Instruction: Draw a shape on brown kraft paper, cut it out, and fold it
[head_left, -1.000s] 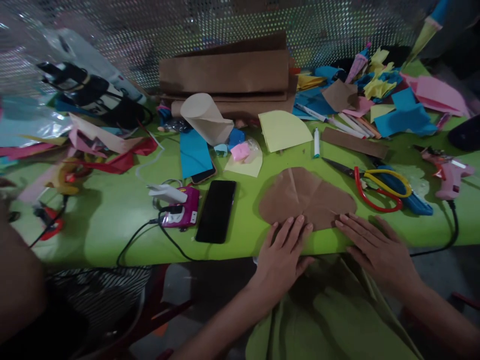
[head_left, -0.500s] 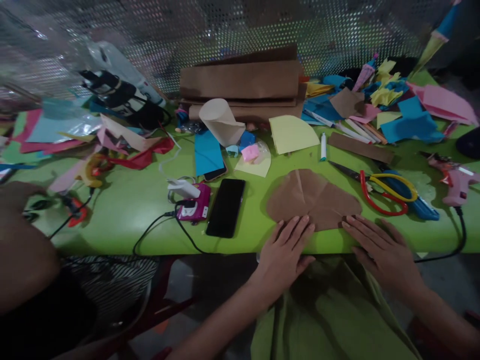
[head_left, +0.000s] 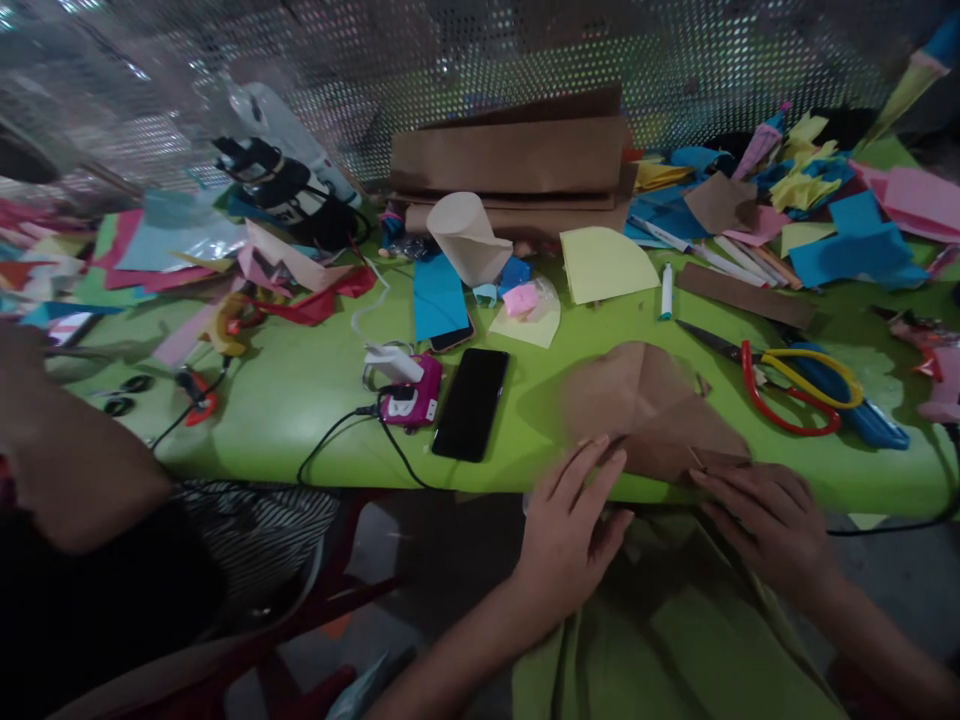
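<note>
A creased piece of brown paper lies at the table's front edge, partly blurred. My left hand touches its lower left edge with fingers apart. At the lower right corner, the fingers of my right hand are closed on the paper's edge, where a small fold shows; the thumb is partly hidden. Right of the paper lie scissors with red and yellow handles, over a blue-handled tool. A black phone is to the left.
On the green table are a purple power adapter with cables, a rolled paper cone, a yellow paper sector, a marker and a pink glue gun. Another person's arm is at the left.
The view has shifted, so most table items appear farther right. The brown paper has turned slightly and its lower right edge is now folded up by my right hand. My left fingers have lifted partly.
</note>
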